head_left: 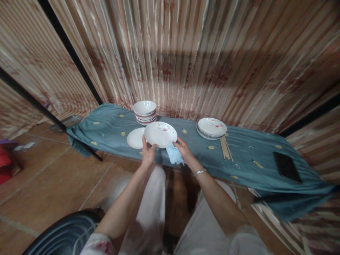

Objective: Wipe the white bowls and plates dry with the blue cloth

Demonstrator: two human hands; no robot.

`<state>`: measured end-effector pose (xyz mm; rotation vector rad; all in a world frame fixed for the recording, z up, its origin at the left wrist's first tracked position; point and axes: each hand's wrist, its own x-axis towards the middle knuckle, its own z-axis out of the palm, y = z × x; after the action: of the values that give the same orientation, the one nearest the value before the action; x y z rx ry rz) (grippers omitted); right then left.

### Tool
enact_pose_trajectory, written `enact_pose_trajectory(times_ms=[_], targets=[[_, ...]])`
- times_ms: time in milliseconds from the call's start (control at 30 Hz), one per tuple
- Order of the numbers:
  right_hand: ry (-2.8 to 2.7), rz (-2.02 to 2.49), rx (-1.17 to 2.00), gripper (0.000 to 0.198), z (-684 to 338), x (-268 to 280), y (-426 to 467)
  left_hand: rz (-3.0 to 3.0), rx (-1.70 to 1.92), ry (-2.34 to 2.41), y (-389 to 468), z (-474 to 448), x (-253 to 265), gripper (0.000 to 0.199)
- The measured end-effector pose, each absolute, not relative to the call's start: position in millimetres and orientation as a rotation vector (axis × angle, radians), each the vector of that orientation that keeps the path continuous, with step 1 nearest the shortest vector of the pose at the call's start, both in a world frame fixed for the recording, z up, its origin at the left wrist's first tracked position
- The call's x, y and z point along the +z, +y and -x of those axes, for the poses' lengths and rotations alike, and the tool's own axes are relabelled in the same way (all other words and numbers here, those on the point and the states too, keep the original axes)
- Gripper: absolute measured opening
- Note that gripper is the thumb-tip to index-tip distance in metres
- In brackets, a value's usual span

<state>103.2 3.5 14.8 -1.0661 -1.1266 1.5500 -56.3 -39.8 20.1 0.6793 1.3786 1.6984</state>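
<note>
Between my two hands a white plate [159, 134] with a small floral print is held up, tilted toward me. My left hand [148, 153] grips its lower left rim, thumb on the front. At the plate's right edge, my right hand [183, 150] is closed on a light blue cloth [174, 154], which hangs down below the rim. Partly covered by the held plate, another white plate [135, 138] lies on the table to its left. Behind them stands a stack of white bowls [145, 107] with reddish bands.
A stack of floral plates [212, 126] sits to the right, with several chopsticks [225, 148] beside it. Farther right lies a black flat device [287, 166]. The narrow table has a teal cloth [249, 152]; a pleated curtain [180, 56] hangs behind. Dark poles [70, 53] rise at the left.
</note>
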Motion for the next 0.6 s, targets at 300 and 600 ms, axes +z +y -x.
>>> enact_pose_trajectory(times_ms=[300,600], targets=[[-1.044,1.205,1.433,0.042,-143.1,1.8,14.9,-0.487,1.528,1.181,-24.8,9.6,18.5,0.098],[-1.358,1.547,1.054,0.027,-198.5,-3.8,16.3,-0.441,1.333,1.082,-22.3,4.0,1.4,0.099]])
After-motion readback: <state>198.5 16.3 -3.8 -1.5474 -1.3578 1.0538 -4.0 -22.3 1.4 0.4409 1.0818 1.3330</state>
